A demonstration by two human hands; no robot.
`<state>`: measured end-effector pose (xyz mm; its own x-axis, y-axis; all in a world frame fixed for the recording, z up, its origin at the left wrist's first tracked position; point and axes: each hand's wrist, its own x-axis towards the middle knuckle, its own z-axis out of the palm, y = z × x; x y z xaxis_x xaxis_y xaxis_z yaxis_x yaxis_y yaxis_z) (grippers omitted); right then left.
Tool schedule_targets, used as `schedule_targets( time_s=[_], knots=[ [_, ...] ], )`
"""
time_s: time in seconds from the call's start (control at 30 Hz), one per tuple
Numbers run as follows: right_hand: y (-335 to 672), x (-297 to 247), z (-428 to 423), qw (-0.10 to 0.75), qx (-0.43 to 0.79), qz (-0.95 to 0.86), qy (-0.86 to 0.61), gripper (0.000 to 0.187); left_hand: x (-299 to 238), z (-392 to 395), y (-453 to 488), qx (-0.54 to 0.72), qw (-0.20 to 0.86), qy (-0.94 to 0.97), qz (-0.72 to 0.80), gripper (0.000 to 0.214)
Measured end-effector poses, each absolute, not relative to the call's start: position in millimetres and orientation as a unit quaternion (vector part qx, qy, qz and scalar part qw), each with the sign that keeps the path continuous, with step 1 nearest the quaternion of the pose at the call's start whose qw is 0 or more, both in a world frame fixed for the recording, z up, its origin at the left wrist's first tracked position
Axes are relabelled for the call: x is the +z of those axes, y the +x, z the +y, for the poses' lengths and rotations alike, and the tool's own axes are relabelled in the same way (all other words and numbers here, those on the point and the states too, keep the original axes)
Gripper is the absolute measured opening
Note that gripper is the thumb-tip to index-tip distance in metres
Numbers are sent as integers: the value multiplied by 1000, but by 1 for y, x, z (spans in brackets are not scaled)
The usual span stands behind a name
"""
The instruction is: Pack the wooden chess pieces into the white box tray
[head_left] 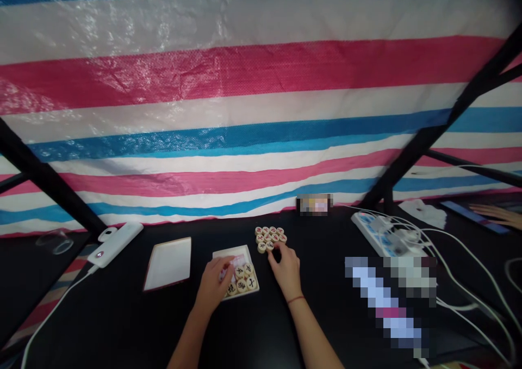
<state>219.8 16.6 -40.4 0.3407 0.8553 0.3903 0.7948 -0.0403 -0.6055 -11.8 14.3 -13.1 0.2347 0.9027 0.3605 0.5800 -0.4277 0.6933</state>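
Note:
A shallow white box [230, 252] lies on the black table, with several round Chinese chess pieces [241, 286] in its near part, marked in black. My left hand [214, 284] reaches over the box's left side, fingers curled around what looks like another piece, mostly hidden. To the right of the box, more pieces [266, 238] sit in close rows, red-marked ones at the back and black-marked ones in front. My right hand [286, 268] pinches a black-marked piece [269, 246] at the front of these rows, thumb on its near side.
Left of the box lies a white-lined lid [169, 263]. A white power bank [116, 244] with a cable and a clear cup [57, 242] are farther left. On the right are a power strip [373, 235], tangled cables and another person's hand [497, 215]. Striped sheeting [244, 108] hangs behind.

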Motion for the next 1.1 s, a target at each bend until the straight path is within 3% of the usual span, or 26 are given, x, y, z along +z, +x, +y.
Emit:
schedule_targets(
  time_s=[0.23,0.4,0.57,0.87,1.1],
  knots=[
    [207,-19,6,462,48,-620,-633,25,-10,15,-11,354,186,791,463,30],
    [185,-8,-1,381,178,-722,-550,34,-7,17,-1,280,111,826,476,29],
    [178,-9,0,343,197,-725,-563,38,-3,14,6,221,82,842,486,24],
    [180,-10,1,355,190,-726,-557,38,8,10,8,208,174,835,479,22],
    [179,-3,-4,432,160,-716,-525,26,11,22,11,324,259,786,457,21]
  ],
)
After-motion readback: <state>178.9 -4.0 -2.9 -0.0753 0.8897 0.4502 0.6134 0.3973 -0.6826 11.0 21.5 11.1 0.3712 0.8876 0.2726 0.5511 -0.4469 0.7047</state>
